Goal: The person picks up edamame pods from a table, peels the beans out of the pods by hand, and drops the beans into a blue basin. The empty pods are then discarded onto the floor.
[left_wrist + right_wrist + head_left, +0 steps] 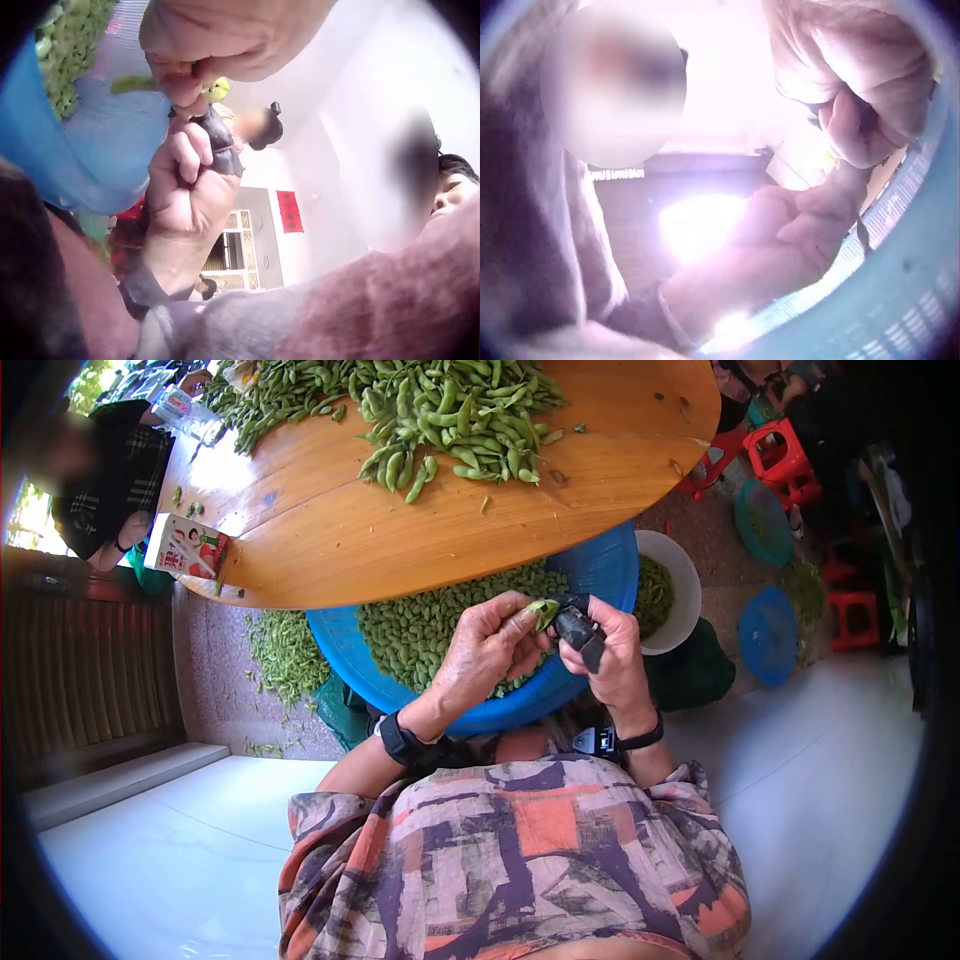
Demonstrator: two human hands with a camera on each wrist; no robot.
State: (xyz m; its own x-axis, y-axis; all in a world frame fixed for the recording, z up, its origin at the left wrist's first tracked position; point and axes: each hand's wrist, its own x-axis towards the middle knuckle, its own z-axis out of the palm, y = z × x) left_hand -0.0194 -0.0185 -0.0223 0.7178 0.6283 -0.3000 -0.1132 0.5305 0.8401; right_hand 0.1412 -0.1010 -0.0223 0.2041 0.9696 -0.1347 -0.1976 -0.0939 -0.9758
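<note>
Here, the left hand (478,652) holds a green pod (543,612) in a close pinch of its fingers, above the blue tub (520,709) of green beans (400,635), and a light but firm hold near the working end should keep the pod from twisting. Beside it, the right hand (618,660) has its fingers curled, with black wraps (580,636) right by the pod; whether they grip it I cannot tell, so small, controlled pressure, kept low over the tub, seems best
</note>
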